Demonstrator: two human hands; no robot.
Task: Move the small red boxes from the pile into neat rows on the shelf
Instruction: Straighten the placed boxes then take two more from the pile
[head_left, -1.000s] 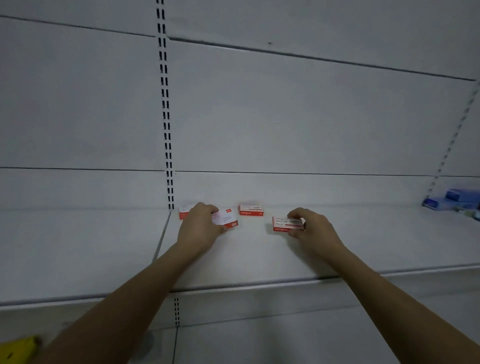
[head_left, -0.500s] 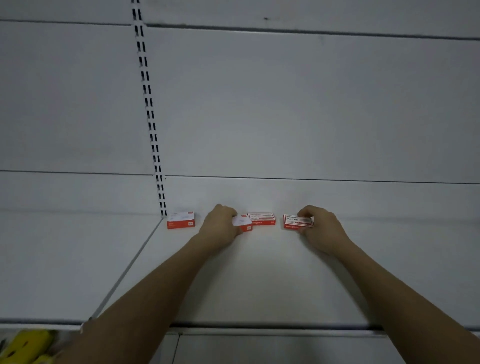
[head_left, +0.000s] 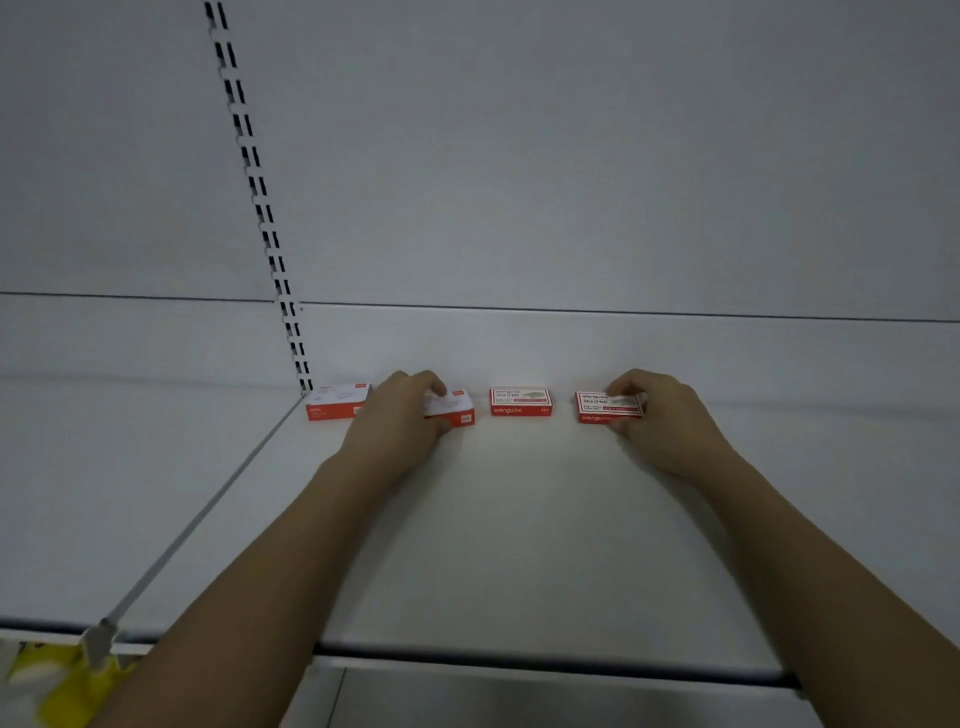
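Two hands (head_left: 400, 415) (head_left: 660, 415) curled around red boxes (head_left: 452, 408) (head_left: 605, 408)

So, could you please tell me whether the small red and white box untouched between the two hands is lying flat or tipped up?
Lying flat: the small red and white box rests broad face up on the white shelf.

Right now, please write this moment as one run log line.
left hand: holds second red box | right hand: holds fourth red box | row on shelf: four boxes at back

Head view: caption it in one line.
Left hand and right hand each grip a red box in a four-box row on the shelf.
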